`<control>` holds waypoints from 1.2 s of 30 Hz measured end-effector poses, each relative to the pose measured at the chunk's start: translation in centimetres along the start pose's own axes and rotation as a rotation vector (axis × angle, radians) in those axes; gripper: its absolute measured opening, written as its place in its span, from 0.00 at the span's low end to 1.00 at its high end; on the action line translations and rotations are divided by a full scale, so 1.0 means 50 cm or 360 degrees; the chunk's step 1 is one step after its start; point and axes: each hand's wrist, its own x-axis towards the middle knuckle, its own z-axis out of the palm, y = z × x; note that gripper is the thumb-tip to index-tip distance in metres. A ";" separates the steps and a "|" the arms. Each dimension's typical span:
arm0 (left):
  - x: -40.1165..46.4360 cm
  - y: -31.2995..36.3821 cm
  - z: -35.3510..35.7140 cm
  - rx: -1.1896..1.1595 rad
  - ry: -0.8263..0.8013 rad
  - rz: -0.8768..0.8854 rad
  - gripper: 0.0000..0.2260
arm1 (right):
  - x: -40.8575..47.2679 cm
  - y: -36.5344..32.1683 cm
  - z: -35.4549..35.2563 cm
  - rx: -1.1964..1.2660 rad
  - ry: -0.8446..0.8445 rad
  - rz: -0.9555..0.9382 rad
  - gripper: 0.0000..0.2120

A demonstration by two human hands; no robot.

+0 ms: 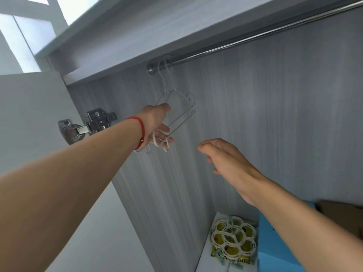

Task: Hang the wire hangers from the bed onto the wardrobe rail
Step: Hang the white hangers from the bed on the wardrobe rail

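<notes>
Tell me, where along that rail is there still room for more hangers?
The rail is bare from the white wire hangers rightward to the frame edge. Its left end by the bracket is crowded: hooks sit there and the left hand holds the hangers. The right hand hangs empty below.

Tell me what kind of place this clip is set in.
Most likely inside an open wardrobe in a home: a metal rail runs under a shelf, white wire hangers hang at its end, and a door hinge shows at left.

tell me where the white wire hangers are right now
In the head view, the white wire hangers hang at the left end of the chrome wardrobe rail, beside its bracket, with the left hand touching their lower bars.
</notes>
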 end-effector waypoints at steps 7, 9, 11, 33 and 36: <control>-0.178 -0.092 -0.049 0.0760 0.0534 0.0808 0.18 | -0.072 -0.022 0.051 -0.0043 -0.0061 0.0027 0.14; -0.259 -0.138 -0.066 0.0698 0.0501 0.0843 0.15 | -0.115 -0.035 0.075 -0.0057 -0.0093 0.0037 0.15; -0.338 -0.194 -0.089 0.0632 0.0436 0.0758 0.14 | -0.166 -0.040 0.104 -0.0074 -0.0121 0.0044 0.13; -1.375 -0.916 -0.455 0.1016 0.1207 -0.0877 0.11 | -0.966 0.099 0.804 -0.0643 -0.1942 -0.0219 0.10; -1.449 -0.957 -0.497 0.1479 0.1257 -0.1206 0.17 | -1.057 0.102 0.855 -0.0666 -0.2112 -0.0248 0.16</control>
